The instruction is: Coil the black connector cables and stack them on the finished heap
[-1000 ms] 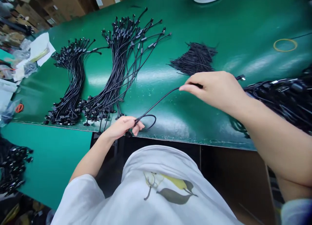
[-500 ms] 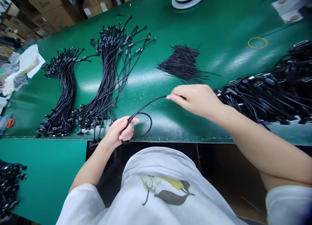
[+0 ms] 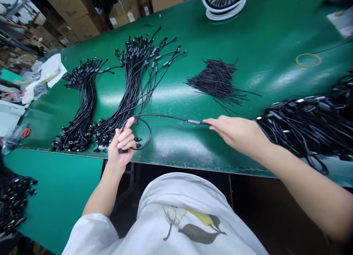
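A single black cable (image 3: 162,117) stretches across the near edge of the green table (image 3: 248,34). My left hand (image 3: 121,146) is closed on one end, where the cable curls into a small loop. My right hand (image 3: 238,131) pinches the other end just past a grey sleeve on the cable. Left of my left hand lie two straightened bundles of black cables (image 3: 129,82), the nearer one almost touching my fingers. A tangled heap of black cables (image 3: 306,122) lies just right of my right hand.
A pile of thin black ties (image 3: 217,80) lies mid-table. A white fan (image 3: 223,1) stands at the far edge, a yellow rubber band (image 3: 308,60) to the right. Papers and bags (image 3: 41,73) sit at the left, cardboard boxes (image 3: 71,8) behind, more cables (image 3: 13,199) on a lower green surface.
My left hand has lifted and moved left toward the bundles. My right hand slid along the cable to its end, pulling it straighter and flatter over the table.
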`<state>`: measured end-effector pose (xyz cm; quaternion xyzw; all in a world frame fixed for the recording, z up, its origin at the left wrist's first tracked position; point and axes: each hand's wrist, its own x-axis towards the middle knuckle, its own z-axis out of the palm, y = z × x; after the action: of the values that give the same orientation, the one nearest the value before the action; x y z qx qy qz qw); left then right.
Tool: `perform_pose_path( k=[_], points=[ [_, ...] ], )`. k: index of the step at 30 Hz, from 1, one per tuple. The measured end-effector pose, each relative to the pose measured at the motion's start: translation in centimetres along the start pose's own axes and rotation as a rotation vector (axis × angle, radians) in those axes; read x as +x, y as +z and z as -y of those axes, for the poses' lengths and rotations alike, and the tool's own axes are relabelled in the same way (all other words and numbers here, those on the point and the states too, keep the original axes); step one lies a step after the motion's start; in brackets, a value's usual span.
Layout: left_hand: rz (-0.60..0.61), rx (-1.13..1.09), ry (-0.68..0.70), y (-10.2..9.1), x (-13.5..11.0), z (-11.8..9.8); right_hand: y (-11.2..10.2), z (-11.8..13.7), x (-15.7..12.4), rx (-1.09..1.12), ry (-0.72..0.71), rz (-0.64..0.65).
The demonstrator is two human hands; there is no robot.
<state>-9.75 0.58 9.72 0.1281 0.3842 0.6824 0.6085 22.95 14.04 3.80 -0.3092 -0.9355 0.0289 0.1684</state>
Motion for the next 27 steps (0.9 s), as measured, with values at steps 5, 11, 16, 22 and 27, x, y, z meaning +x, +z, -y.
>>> perform_pose_path(
  k=[5,11,16,22,27],
  points=[
    [0.074,0.412,0.060,0.7,0.9,2.9,-0.1,5.7,-0.2,0.020,-0.337,0.139],
    [0.433,0.954,-0.016,1.4,0.2,5.7,-1.5,8.7,3.9,0.433,-0.253,0.104],
    [0.358,0.596,-0.113,1.7,0.3,5.9,1.4,8.6,5.7,1.193,0.300,-0.096],
    [0.216,0.449,-0.159,0.8,0.1,10.0,4.2,11.7,5.4,2.056,0.793,-0.064],
    [0.096,0.396,-0.183,-0.1,-0.5,11.1,3.7,12.5,5.7,2.243,0.858,-0.074]
  ],
)
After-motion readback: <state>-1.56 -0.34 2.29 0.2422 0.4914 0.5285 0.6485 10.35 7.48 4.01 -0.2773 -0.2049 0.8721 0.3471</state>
